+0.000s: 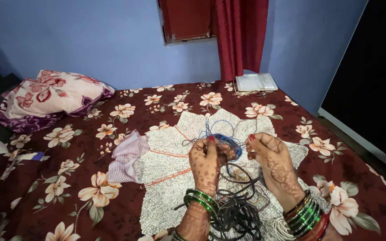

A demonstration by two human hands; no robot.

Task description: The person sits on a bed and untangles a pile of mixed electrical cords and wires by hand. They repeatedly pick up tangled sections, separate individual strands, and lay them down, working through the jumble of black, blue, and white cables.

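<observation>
**Hands pinching blue cord over a woven mat**

Both hands work above the middle of the bed. Left hand (205, 161), patterned with dark henna, has its fingers curled and pressed together around a bunch of thin blue cord (223, 139), the red-painted thumbnail uppermost. Right hand (273, 161), hennaed in the same way, pinches a strand of that cord between thumb and forefinger, just beside the left hand. Loose loops of the blue cord rise above the fingers and fall back onto the mat.

Below the hands a tangle of dark grey cord (234, 209) lies in rounded coils, partly between the wrists and trailing up toward the blue bunch. Stacks of glossy green bangles (202, 200) ring the left wrist; green and red ones ring the right.

Under everything lies a white knitted mat (166, 196) with a nubbly texture, scalloped edges and thin orange lines radiating from its centre. A checked pink cloth (128, 156) lies crumpled, touching its left edge. The bed is covered by a maroon sheet (68, 196) printed with cream flowers. A floral pillow (52, 96) rests at the far left, and a flat white book (256, 82) lies near the red curtain (240, 35).
</observation>
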